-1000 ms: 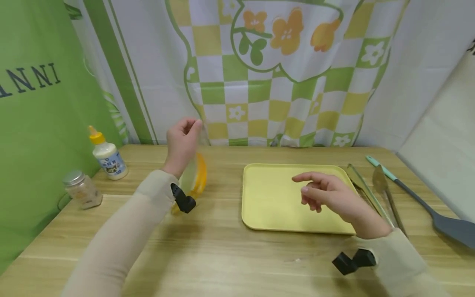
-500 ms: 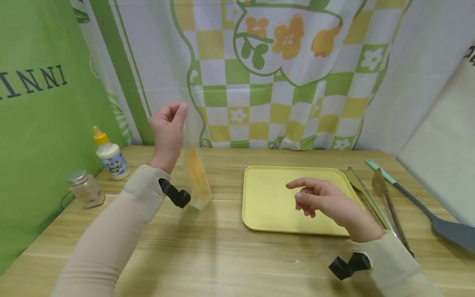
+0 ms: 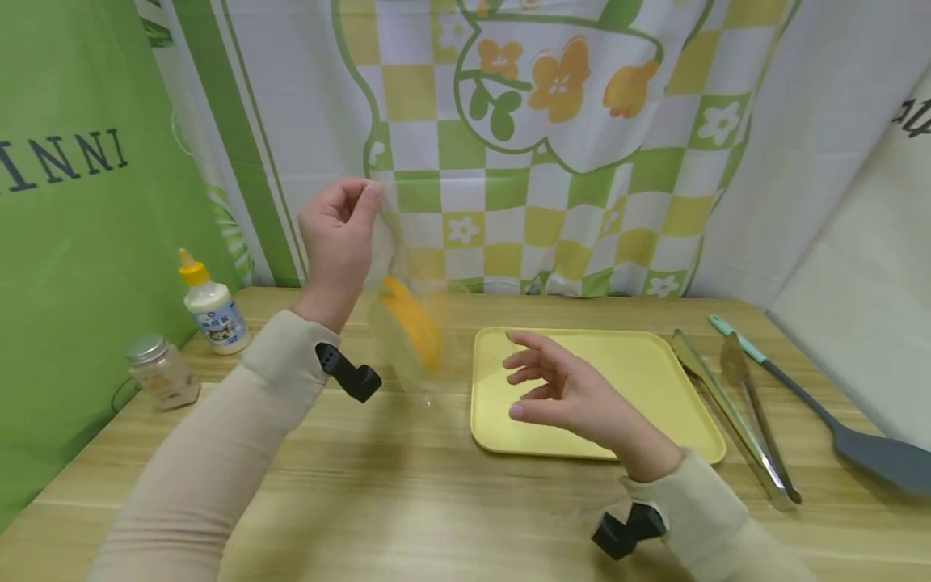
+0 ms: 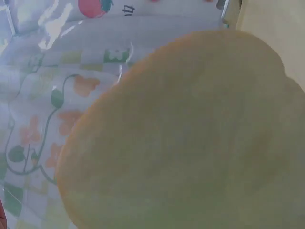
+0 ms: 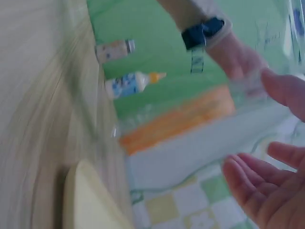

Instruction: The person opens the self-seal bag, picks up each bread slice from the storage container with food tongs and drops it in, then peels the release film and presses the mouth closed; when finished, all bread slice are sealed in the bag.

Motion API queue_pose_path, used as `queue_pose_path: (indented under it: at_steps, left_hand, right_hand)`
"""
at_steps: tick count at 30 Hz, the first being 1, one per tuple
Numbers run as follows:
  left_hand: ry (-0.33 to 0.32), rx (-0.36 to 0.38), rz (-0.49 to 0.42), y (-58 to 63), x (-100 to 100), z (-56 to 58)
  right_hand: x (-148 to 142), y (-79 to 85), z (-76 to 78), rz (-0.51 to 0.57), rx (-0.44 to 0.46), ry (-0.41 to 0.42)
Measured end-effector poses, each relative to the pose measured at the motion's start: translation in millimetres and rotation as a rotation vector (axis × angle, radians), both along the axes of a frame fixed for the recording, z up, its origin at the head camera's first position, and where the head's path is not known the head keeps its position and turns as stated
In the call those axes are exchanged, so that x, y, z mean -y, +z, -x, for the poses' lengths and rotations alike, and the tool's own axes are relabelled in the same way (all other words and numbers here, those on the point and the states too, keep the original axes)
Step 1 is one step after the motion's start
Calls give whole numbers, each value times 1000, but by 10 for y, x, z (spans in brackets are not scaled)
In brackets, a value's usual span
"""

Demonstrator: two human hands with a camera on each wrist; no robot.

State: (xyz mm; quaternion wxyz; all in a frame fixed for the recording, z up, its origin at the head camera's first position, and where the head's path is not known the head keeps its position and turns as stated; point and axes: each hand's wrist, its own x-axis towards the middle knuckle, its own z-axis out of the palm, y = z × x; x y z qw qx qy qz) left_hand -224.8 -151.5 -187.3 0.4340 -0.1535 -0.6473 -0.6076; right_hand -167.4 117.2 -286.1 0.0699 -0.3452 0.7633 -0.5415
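Observation:
A clear plastic bag (image 3: 409,327) hangs over the left part of the table, its lower half blurred. My left hand (image 3: 338,234) pinches its top edge between thumb and fingers. Inside is what looks like sliced bread (image 4: 181,138), with a pale flat face and an orange-brown crust; it fills much of the left wrist view. My right hand (image 3: 567,396) is above the yellow tray (image 3: 655,388), fingers spread and slightly bent, holding nothing. In the right wrist view, the right hand's fingers and thumb are apart, with the orange side of the bread (image 5: 181,119) beyond them.
A squeeze bottle (image 3: 216,315) with a yellow cap and a glass jar (image 3: 163,373) with a metal lid stand at the left. Right of the tray lie metal tongs (image 3: 752,428) and a dark grey spatula (image 3: 876,457) with a mint handle. A patterned curtain (image 3: 538,194) hangs behind.
My left hand has raised the bag, which has turned and swung to the right. The right hand has moved left towards it, its fingers spreading wider.

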Motion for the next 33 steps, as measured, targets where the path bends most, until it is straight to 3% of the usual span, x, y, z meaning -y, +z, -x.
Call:
queue_pose_path:
  at_steps: [5,8,14,19,26,33]
  left_hand:
    - [-14,-50,10,-5,-63,-36]
    - [-25,-76,4,5,-82,-77]
    - [-124,-85,-90,-13,-64,-198]
    - [-243,-13,-162,-143,-48,-348]
    - [-413,93,-273,-389,-136,-508]
    - [-456,98,-269,-526,-188,-490]
  right_hand:
    - [202,156,-117,216,-272,-169]
    - [230,266,-103,367,-347,-267]
    - [90,487,-17,598,-340,-250]
    - [-27,675,10,703,-334,-205]
    - [-75,893,46,697,-316,-212]
    - [-138,817,98,647,-230,-294]
